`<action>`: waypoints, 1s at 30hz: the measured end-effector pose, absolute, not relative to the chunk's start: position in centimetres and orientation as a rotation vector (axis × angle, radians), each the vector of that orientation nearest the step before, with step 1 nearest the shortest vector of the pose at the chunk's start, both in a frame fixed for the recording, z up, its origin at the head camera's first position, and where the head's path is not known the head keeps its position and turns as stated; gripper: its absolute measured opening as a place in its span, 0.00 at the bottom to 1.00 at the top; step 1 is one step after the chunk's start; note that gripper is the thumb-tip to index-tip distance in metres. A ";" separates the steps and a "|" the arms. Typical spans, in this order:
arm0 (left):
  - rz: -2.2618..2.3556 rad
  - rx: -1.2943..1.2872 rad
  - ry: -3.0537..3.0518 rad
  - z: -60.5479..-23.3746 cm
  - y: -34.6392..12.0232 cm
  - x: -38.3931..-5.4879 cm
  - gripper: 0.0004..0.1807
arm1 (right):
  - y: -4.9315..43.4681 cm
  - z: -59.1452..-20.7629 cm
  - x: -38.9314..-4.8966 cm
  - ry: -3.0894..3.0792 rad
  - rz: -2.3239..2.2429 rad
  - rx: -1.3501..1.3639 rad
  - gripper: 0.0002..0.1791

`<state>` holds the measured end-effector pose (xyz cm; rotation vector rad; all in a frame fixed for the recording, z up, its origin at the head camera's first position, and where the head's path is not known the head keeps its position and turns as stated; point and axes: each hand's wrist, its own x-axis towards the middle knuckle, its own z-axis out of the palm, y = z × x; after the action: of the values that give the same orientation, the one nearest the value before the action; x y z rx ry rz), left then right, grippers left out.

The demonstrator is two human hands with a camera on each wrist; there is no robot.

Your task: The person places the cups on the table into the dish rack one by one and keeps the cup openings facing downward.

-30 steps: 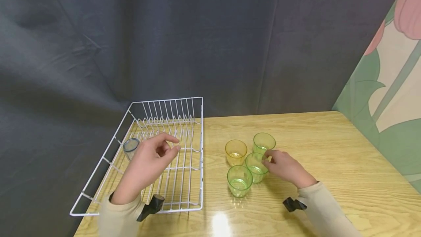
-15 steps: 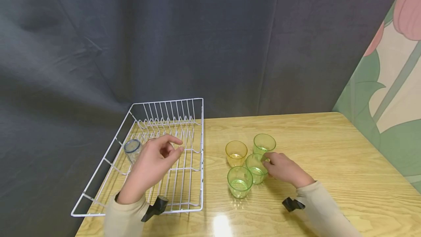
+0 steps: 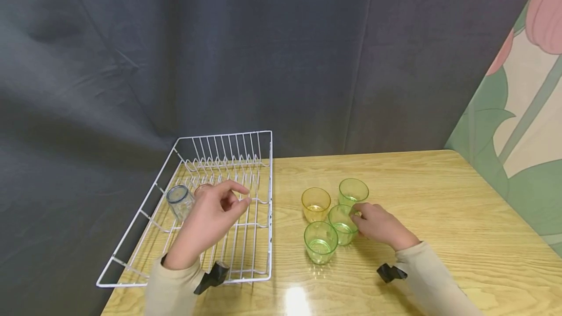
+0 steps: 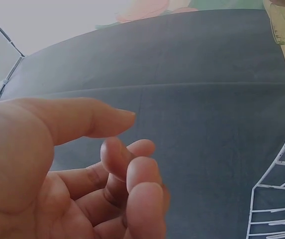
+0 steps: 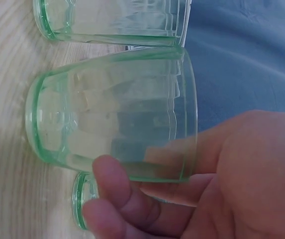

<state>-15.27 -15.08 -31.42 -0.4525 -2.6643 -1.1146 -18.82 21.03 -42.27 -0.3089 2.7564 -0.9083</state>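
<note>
My right hand (image 3: 383,227) pinches the wall of the middle green glass (image 3: 340,223) at its rim, and the glass stands upright on the table. In the right wrist view the thumb shows through this glass, with the other fingers along its outside. Two more green glasses stand close by, one in front (image 3: 320,243) and one behind (image 3: 352,190); a yellow glass (image 3: 315,204) is to the left. Over the wire rack my left hand (image 3: 214,216) hovers with loosely curved fingers, holding nothing; the left wrist view shows a gap between thumb and fingertips.
The white wire dish rack (image 3: 270,238) fills the table's left side. Inside it are a blue-rimmed clear glass (image 3: 178,199) and a reddish-rimmed glass (image 3: 202,188), both partly hidden by the left hand. A dark curtain (image 3: 307,62) hangs behind the wooden table (image 3: 421,179).
My left hand has drifted a little to the right over the rack, so the blue-rimmed and reddish-rimmed glasses show more. The right hand stays at the middle green glass.
</note>
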 end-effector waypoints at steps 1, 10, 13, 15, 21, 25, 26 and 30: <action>-1.110 -0.442 -2.671 -31.4 -15.1 -15.3 0.04 | 21.0 -42.3 -18.8 2.756 -0.912 -0.307 0.13; -1.156 -0.413 -2.746 -31.9 -15.1 -15.3 0.06 | 21.1 -42.2 -18.7 2.764 -0.939 -0.307 0.13; -1.211 -0.420 -2.756 -32.2 -15.0 -15.4 0.06 | 21.1 -42.1 -18.7 2.773 -0.940 -0.331 0.12; -1.239 -0.426 -2.762 -32.3 -14.9 -15.5 0.06 | 21.2 -42.0 -18.7 2.785 -0.940 -0.341 0.12; -1.253 -0.445 -2.781 -32.6 -14.7 -15.7 0.08 | 21.3 -41.7 -18.6 2.825 -0.954 -0.315 0.15; -1.254 -0.436 -2.792 -32.8 -14.6 -15.7 0.08 | 21.4 -41.7 -18.7 2.829 -0.963 -0.309 0.18; -1.253 -0.435 -2.794 -32.8 -14.6 -15.7 0.07 | 21.4 -41.7 -18.8 2.830 -0.964 -0.309 0.18; -1.247 -0.442 -2.797 -33.0 -14.6 -15.7 0.07 | 21.4 -41.5 -18.8 2.837 -0.974 -0.307 0.18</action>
<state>-15.69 -14.63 -32.95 -0.4420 -2.7973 -1.2474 -18.83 21.40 -41.50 -0.3067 2.8368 -0.9736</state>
